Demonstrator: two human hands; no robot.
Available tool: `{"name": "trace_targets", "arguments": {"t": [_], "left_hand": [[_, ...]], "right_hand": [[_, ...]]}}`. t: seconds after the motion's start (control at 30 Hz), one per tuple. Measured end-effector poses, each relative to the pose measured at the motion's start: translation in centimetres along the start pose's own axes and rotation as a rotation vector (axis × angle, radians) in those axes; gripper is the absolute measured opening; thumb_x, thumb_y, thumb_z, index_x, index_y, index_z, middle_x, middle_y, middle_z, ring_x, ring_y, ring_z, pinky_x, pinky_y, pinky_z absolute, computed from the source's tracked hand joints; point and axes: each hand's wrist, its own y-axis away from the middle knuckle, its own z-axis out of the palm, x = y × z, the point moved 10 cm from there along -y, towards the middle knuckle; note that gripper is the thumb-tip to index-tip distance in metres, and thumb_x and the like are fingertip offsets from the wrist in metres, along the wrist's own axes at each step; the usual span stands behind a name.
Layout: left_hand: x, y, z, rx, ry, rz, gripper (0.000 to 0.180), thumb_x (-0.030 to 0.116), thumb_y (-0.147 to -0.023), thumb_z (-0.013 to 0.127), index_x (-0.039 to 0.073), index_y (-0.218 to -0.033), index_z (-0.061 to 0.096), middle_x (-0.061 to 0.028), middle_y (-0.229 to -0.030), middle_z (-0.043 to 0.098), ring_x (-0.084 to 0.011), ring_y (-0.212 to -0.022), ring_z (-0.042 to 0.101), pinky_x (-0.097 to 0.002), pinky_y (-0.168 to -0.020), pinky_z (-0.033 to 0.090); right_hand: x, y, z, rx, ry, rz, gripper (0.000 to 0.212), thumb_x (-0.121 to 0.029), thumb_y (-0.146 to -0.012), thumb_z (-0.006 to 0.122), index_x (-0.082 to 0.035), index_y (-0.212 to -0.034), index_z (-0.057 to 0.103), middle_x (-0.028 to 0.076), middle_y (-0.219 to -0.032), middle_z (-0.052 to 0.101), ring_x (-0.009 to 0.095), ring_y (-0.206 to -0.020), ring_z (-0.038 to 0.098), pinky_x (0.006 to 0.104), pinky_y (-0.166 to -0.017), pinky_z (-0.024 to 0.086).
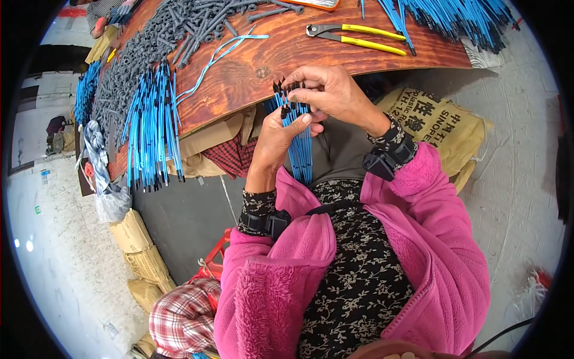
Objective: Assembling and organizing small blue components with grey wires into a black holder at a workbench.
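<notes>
My left hand (276, 140) is closed round a bundle of thin blue rods (300, 157) with black ends, held upright above my lap at the table's near edge. At the top of that bundle, my right hand (336, 96) pinches among the black tips (278, 87) with thumb and fingers. Exactly which tip it grips is hidden by the fingers. Some black ends stand higher than others.
On the wooden table (239, 78) lie a heap of grey screw-like plastic pieces (140, 69), yellow-handled pincers (359, 37), a blue cord (209, 63) and more blue rods (152, 125), some overhanging its edge. A printed yellow sack (445, 128) is at right; a red stool (216, 254) stands below left.
</notes>
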Motion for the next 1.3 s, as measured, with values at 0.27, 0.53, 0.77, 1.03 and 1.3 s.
{"name": "trace_targets", "arguments": {"t": [0.27,0.53,0.77,1.03,1.3], "left_hand": [[-0.1,-0.9,-0.7,0.01,-0.032,-0.044,0.031,0.012,-0.094,0.062,-0.002,-0.122,0.056,-0.0167,-0.103,0.069,-0.0206,-0.087,0.07,-0.0312,-0.076,0.058],[0.0,0.0,-1.4,0.026,-0.044,0.036,0.031,0.018,-0.096,0.061,-0.003,-0.119,0.057,-0.0144,-0.098,0.07,-0.02,-0.084,0.07,-0.0307,-0.074,0.059],[-0.3,-0.3,-2.7,0.043,-0.005,0.039,0.028,0.018,-0.097,0.06,-0.002,-0.117,0.059,-0.0136,-0.098,0.07,-0.0195,-0.083,0.07,-0.0311,-0.075,0.059],[0.9,-0.7,-1.8,0.015,0.026,0.047,0.025,0.016,-0.097,0.059,-0.002,-0.114,0.061,-0.0122,-0.098,0.07,-0.0193,-0.084,0.07,-0.0313,-0.076,0.058],[-0.5,-1.6,-3.1,0.054,-0.099,0.08,0.021,0.012,-0.095,0.057,-0.004,-0.109,0.062,-0.0114,-0.097,0.07,-0.0188,-0.085,0.069,-0.0319,-0.076,0.058]], "right_hand": [[0.2,-1.1,-0.2,0.01,0.104,-0.01,0.021,-0.009,-0.089,0.066,0.001,-0.107,0.067,-0.001,-0.068,0.061,0.001,-0.054,0.049,0.0205,-0.046,0.038],[2.0,-1.5,1.6,-0.09,-0.104,0.194,0.022,-0.012,-0.091,0.063,0.001,-0.108,0.067,0.004,-0.079,0.069,0.003,-0.053,0.057,0.0196,-0.043,0.044],[2.7,-1.8,3.3,-0.124,-0.276,0.299,0.025,-0.013,-0.093,0.06,0.002,-0.112,0.066,0.005,-0.082,0.069,0.005,-0.044,0.053,0.0186,-0.038,0.041],[2.9,-2.6,3.2,-0.219,-0.254,0.268,0.027,-0.013,-0.093,0.061,0.001,-0.116,0.064,0.004,-0.085,0.07,0.004,-0.044,0.052,0.0191,-0.039,0.042],[4.2,-1.9,3.1,-0.113,-0.335,0.358,0.025,-0.013,-0.093,0.061,0.0,-0.115,0.064,0.004,-0.087,0.07,0.006,-0.046,0.055,0.0195,-0.04,0.043]]}}
